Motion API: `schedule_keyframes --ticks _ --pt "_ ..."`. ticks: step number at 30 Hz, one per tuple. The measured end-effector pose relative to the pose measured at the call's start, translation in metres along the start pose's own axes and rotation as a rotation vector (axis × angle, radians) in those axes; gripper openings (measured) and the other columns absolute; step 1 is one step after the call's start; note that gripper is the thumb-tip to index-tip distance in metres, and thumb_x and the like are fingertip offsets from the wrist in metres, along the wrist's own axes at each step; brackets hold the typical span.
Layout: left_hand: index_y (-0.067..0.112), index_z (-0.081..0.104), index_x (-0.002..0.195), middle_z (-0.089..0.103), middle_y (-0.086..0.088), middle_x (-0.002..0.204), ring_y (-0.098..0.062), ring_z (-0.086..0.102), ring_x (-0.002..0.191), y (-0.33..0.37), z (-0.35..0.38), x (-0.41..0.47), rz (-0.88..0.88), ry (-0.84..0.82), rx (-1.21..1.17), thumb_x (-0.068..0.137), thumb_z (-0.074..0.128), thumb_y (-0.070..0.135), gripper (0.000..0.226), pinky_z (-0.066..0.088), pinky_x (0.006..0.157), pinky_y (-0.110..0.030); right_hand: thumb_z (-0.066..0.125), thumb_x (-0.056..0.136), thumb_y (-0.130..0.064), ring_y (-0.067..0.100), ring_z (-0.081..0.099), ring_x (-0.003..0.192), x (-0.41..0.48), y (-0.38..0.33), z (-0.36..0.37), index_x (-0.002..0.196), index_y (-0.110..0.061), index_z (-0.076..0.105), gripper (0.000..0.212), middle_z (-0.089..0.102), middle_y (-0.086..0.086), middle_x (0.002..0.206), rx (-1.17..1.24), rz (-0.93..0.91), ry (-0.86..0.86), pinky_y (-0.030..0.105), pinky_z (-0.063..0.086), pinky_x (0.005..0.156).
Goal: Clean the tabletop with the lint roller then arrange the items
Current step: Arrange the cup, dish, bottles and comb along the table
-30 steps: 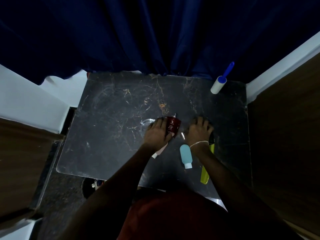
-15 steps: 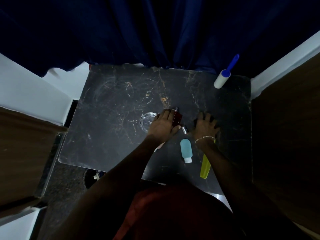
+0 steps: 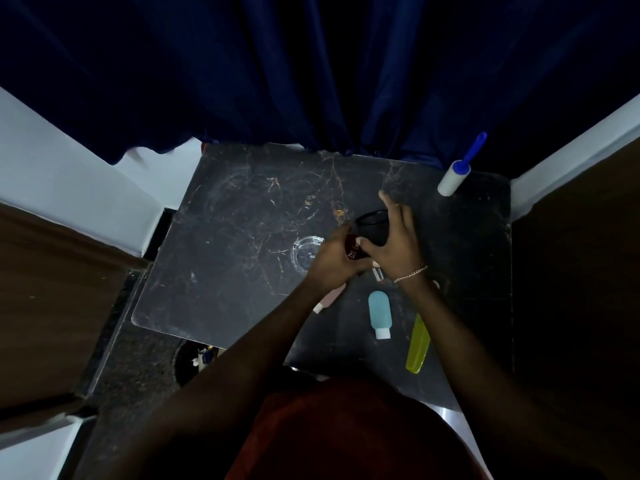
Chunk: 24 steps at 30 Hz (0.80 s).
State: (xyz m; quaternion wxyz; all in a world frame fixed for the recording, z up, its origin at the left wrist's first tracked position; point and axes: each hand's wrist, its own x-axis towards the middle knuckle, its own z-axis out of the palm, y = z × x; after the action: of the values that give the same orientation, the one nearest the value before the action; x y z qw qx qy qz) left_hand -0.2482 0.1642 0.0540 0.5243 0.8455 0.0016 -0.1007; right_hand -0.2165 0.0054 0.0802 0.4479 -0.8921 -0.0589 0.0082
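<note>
Both hands busy mid-table. Right hand (image 3: pixel 393 244) wrapped round black round container (image 3: pixel 372 227), lifted a bit. Left hand (image 3: pixel 332 263) clamped on dark red bottle (image 3: pixel 353 249), right beside it. Lint roller (image 3: pixel 456 174) parked far right corner of dark marble tabletop (image 3: pixel 235 237). Blue bottle (image 3: pixel 380 314), yellow-green comb (image 3: pixel 418 344) lying near edge. Glass ashtray (image 3: pixel 304 252) just left of hands.

We see our two bare forearms with no sleeves reaching the wrists, a thin, pale chain bracelet (image 3: pixel 410 274) circling our right wrist, and a dark red garment (image 3: pixel 346 434) covering our torso at the bottom of the view.
</note>
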Motion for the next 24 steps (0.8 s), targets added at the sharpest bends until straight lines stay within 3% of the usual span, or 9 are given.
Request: schedule_keyframes --ticks 2,4,9,13,18,22,24 --pt "0.031 0.050 0.141 0.067 0.032 0.121 0.011 0.064 0.111 -0.002 -0.014 0.000 0.006 0.029 -0.063 0.071 0.091 0.042 0.083 0.052 0.088 -0.010 0.083 0.068 -0.027 0.010 0.043 0.127 0.007 -0.013 0.009 0.151 -0.040 0.024 0.102 0.035 -0.002 0.140 0.062 -0.036 -0.016 0.024 0.042 0.103" --pt "0.030 0.048 0.144 0.064 0.045 0.113 0.018 0.063 0.106 -0.009 -0.031 0.000 -0.028 0.040 -0.105 0.070 0.089 0.044 0.086 0.048 0.082 -0.003 0.084 0.067 -0.029 0.004 0.041 0.127 0.014 -0.025 0.022 0.151 -0.042 0.022 0.105 0.034 -0.005 0.142 0.093 -0.070 -0.048 0.015 0.037 0.100" --pt "0.035 0.045 0.142 0.067 0.034 0.122 0.008 0.064 0.118 -0.034 -0.076 0.007 -0.059 0.052 -0.227 0.069 0.092 0.025 0.088 0.051 0.091 -0.008 0.087 0.063 -0.038 0.008 0.035 0.138 0.030 -0.055 0.063 0.153 -0.045 0.006 0.122 0.030 -0.003 0.152 0.132 -0.070 -0.149 0.019 0.032 0.105" --pt "0.038 0.042 0.143 0.067 0.035 0.120 0.010 0.065 0.114 -0.056 -0.118 0.016 -0.088 0.072 -0.253 0.067 0.094 0.026 0.092 0.054 0.085 -0.009 0.087 0.064 -0.040 0.004 0.034 0.138 0.051 -0.078 0.095 0.154 -0.043 -0.001 0.126 0.029 -0.005 0.156 0.121 -0.037 -0.180 0.022 0.031 0.108" --pt "0.028 0.038 0.151 0.063 0.025 0.125 0.001 0.065 0.116 -0.087 -0.177 0.036 -0.074 0.095 -0.197 0.070 0.092 0.028 0.097 0.057 0.096 -0.027 0.084 0.063 -0.051 0.010 0.037 0.138 0.082 -0.104 0.150 0.154 -0.036 0.002 0.123 0.036 0.000 0.156 0.080 0.094 -0.239 0.026 0.034 0.110" --pt "0.029 0.037 0.149 0.059 0.020 0.133 0.003 0.061 0.123 -0.115 -0.225 0.059 -0.042 0.130 -0.135 0.072 0.093 0.018 0.096 0.052 0.101 -0.020 0.084 0.055 -0.056 0.016 0.049 0.133 0.117 -0.118 0.203 0.154 -0.033 0.004 0.130 0.050 0.002 0.147 0.177 0.207 -0.307 0.039 0.044 0.111" --pt "0.021 0.038 0.151 0.058 0.006 0.141 -0.009 0.059 0.130 -0.133 -0.248 0.072 -0.025 0.152 -0.113 0.073 0.091 0.016 0.094 0.051 0.106 -0.024 0.085 0.051 -0.057 0.016 0.053 0.130 0.136 -0.124 0.230 0.152 -0.031 0.012 0.128 0.054 0.002 0.143 0.181 0.224 -0.310 0.042 0.046 0.108"
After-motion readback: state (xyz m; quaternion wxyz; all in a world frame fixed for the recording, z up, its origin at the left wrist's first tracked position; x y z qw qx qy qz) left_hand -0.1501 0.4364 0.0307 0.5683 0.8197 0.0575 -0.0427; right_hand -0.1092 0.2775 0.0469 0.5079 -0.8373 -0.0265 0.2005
